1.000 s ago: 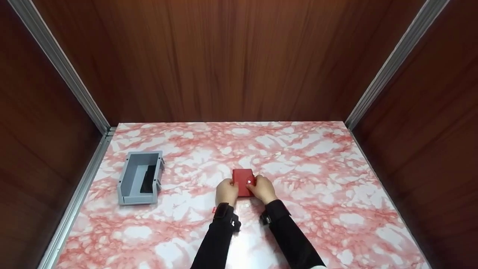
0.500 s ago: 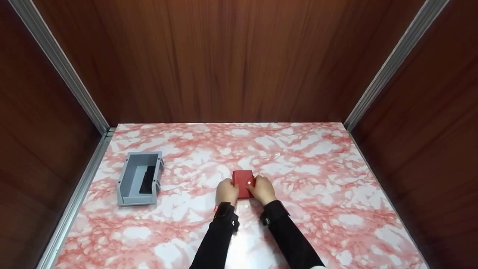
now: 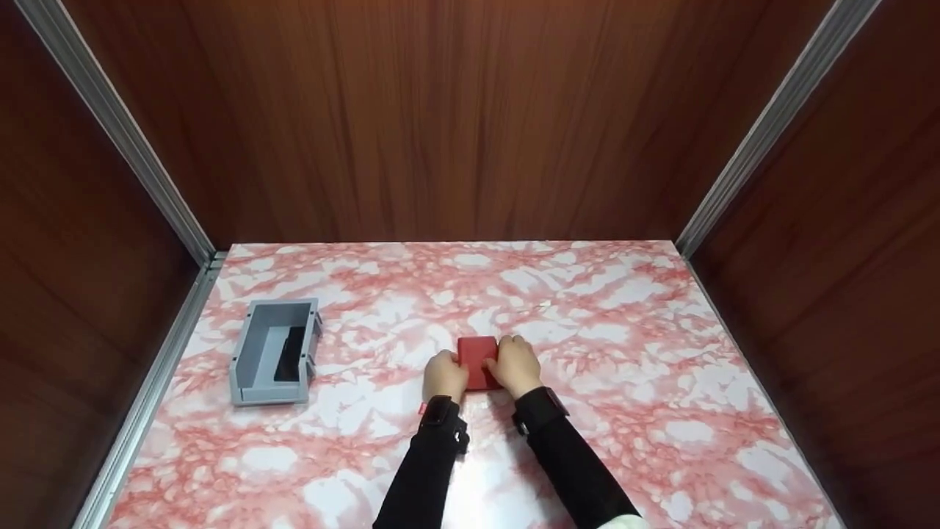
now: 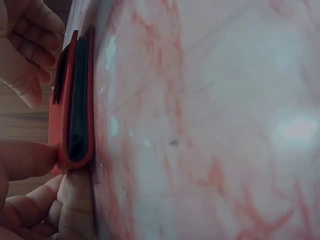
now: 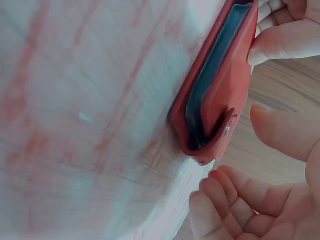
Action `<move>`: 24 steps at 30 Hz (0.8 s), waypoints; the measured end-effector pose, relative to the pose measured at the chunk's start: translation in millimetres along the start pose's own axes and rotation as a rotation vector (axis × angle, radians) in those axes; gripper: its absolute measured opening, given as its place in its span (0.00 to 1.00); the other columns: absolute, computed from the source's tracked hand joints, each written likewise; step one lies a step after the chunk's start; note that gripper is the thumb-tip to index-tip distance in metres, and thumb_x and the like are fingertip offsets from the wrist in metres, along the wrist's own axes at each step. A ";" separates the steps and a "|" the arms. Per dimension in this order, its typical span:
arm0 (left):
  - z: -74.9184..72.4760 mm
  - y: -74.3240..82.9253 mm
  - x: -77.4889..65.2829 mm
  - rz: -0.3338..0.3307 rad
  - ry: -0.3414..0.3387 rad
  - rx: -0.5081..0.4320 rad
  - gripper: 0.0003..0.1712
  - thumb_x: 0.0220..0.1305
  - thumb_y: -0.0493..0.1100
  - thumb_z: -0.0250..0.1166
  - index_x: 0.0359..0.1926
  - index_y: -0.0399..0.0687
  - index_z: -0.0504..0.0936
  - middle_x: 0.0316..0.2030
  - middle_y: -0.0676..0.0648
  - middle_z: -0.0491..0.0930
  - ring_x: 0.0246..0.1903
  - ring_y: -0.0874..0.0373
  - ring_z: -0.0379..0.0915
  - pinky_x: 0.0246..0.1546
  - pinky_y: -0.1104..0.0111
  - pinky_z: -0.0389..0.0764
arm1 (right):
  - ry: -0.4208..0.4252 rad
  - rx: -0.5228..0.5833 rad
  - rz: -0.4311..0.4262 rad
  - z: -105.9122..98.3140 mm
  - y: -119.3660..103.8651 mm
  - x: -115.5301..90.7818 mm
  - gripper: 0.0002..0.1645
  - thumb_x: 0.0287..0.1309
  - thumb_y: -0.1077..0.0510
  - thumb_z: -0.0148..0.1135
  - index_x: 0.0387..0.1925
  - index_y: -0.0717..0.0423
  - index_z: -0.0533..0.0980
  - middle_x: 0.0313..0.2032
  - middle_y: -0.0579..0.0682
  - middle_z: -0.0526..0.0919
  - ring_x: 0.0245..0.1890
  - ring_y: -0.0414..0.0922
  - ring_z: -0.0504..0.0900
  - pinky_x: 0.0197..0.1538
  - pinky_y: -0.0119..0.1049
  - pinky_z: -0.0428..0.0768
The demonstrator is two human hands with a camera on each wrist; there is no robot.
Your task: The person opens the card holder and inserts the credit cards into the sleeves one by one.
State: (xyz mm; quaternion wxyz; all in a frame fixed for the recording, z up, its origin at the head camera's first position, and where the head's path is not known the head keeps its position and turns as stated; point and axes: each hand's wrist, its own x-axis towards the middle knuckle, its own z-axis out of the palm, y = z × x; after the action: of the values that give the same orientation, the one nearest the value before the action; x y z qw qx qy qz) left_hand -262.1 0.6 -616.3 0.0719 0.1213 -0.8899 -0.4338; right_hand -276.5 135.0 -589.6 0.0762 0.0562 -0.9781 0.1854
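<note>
A small red wallet [image 3: 478, 358] with a dark inside lies on the marbled tabletop in the head view. At its left, folded edge, my left hand [image 3: 444, 377] pinches it; the left wrist view shows the thumb on top and a finger against the wallet's [image 4: 70, 115] fold. My right hand [image 3: 518, 365] is beside the right edge. In the right wrist view a gap separates that hand's thumb and loosely curled fingers from the wallet [image 5: 225, 90]. The snap strap [image 5: 223, 130] lies against the wallet's front, its metal stud showing.
A grey plastic bin [image 3: 250, 353] sits at the left of the tabletop [image 3: 624, 441], with a flat black item [image 3: 290, 354] inside. Brown wood-grain panels [image 3: 440, 117] wall in the back and both sides, with metal rails at the corners.
The right hand has released the wallet's right edge, its fingers spreading forward a little. The white stud on the front shows no more in the head view. The left hand keeps its hold.
</note>
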 end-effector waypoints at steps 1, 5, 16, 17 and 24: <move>-0.1 -0.1 0.3 -0.004 0.001 -0.001 0.05 0.55 0.37 0.68 0.31 0.40 0.83 0.30 0.44 0.83 0.34 0.46 0.81 0.37 0.55 0.79 | -0.005 -0.008 -0.001 0.6 -0.4 0.9 0.23 0.51 0.52 0.75 0.37 0.67 0.77 0.35 0.63 0.78 0.38 0.61 0.80 0.42 0.53 0.79; 0.1 0.3 0.6 -0.026 -0.009 0.007 0.05 0.55 0.38 0.68 0.32 0.40 0.83 0.31 0.44 0.84 0.35 0.46 0.81 0.38 0.56 0.79 | -0.010 -0.021 0.009 4.9 -1.8 2.1 0.27 0.48 0.50 0.77 0.39 0.68 0.77 0.35 0.63 0.78 0.38 0.62 0.80 0.41 0.54 0.79; -0.3 3.9 0.3 -0.027 -0.006 0.033 0.05 0.55 0.38 0.68 0.32 0.40 0.82 0.31 0.42 0.84 0.35 0.45 0.81 0.37 0.56 0.79 | 0.003 -0.031 0.030 9.0 -5.0 1.4 0.32 0.44 0.49 0.80 0.39 0.70 0.75 0.37 0.64 0.77 0.38 0.62 0.80 0.40 0.54 0.80; -0.7 4.0 0.1 -0.033 -0.011 0.032 0.06 0.56 0.38 0.68 0.32 0.40 0.82 0.31 0.43 0.84 0.35 0.46 0.81 0.37 0.56 0.79 | 0.002 -0.034 0.031 9.0 -4.8 1.4 0.32 0.44 0.49 0.80 0.39 0.70 0.75 0.36 0.64 0.77 0.38 0.61 0.80 0.40 0.53 0.80; -2.0 2.8 -0.1 -0.025 -0.013 0.016 0.07 0.54 0.38 0.69 0.33 0.38 0.82 0.30 0.42 0.83 0.35 0.45 0.81 0.37 0.55 0.79 | -0.016 -0.024 0.038 11.2 -3.5 1.5 0.30 0.45 0.50 0.79 0.38 0.68 0.75 0.37 0.64 0.77 0.39 0.62 0.80 0.41 0.53 0.81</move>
State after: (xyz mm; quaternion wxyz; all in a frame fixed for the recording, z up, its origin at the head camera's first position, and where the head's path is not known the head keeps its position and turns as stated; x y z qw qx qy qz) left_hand -261.9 0.7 -612.9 0.0598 0.1302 -0.8922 -0.4284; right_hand -278.9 127.5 -598.3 0.0657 0.0381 -0.9817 0.1748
